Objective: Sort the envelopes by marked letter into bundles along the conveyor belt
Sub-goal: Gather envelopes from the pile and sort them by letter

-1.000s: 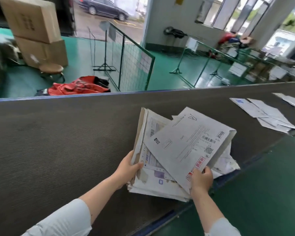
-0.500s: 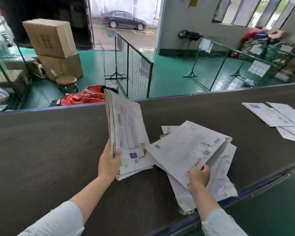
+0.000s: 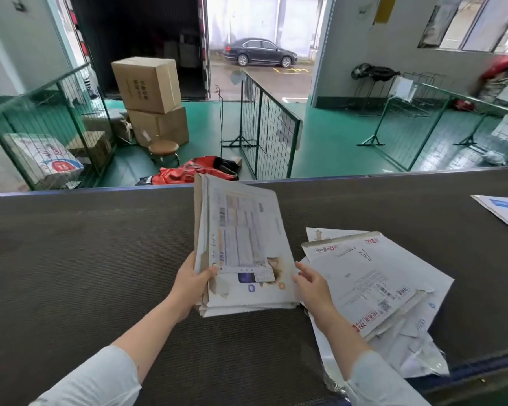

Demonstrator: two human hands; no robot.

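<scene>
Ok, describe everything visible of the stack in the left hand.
The stack is a thick bundle of worn paper envelopes, white with brown edges. The front one bears a printed label with a barcode, a blue mark and a torn, brown-stained patch near its lower edge. It stands tilted up over the belt, left of the flat pile. The left hand grips its lower left edge, thumb on the front; the right hand, fingers relaxed, is at its lower right corner, contact unclear.
</scene>
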